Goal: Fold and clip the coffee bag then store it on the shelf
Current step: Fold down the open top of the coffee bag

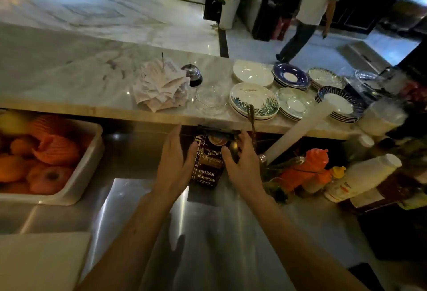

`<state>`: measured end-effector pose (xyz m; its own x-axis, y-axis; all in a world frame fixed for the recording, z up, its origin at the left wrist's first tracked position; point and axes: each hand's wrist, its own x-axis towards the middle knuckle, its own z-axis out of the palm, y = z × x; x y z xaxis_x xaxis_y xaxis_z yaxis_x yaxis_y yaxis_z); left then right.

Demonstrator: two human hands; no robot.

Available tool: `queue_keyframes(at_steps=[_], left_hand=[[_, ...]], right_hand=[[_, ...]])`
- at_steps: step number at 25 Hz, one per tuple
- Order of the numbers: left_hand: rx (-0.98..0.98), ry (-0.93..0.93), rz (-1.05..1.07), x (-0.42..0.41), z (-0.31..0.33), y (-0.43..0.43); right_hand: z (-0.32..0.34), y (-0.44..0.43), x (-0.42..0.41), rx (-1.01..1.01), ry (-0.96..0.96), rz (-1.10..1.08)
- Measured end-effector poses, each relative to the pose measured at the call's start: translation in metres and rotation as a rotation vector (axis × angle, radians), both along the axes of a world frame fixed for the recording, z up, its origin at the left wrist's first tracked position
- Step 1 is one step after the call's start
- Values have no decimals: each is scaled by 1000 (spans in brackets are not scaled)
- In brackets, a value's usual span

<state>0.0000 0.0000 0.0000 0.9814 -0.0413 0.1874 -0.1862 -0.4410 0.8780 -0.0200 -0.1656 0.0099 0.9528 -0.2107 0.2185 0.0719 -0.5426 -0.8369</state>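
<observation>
A dark coffee bag stands upright on the steel counter, tucked under the edge of the marble ledge. Its top looks folded over, with a dark clip across it. My left hand is against the bag's left side, fingers stretched and thumb touching the front. My right hand is against the right side, thumb on the front. Whether the hands grip the bag or only rest on it is unclear.
A white tray of oranges and apples sits at the left. Stacked plates, a pile of receipts and a bell are on the ledge. Bottles, an orange item and a white tube crowd the right. A person walks beyond.
</observation>
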Motion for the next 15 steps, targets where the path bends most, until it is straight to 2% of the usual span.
queue_keyframes(at_steps=[4,8,11,15], left_hand=[[7,46,-21,33,-28,-10],[-88,61,-29,57,-52,-19],[-128,151,-13,64,-65,-24],[-146,155,26,68,-74,-28]], right_hand=[[-33,-1,22,48,124,-144],[-57,-4,42,122,160,-179],[-65,-4,53,172,161,-200],[-68,-8,60,215,129,-250]])
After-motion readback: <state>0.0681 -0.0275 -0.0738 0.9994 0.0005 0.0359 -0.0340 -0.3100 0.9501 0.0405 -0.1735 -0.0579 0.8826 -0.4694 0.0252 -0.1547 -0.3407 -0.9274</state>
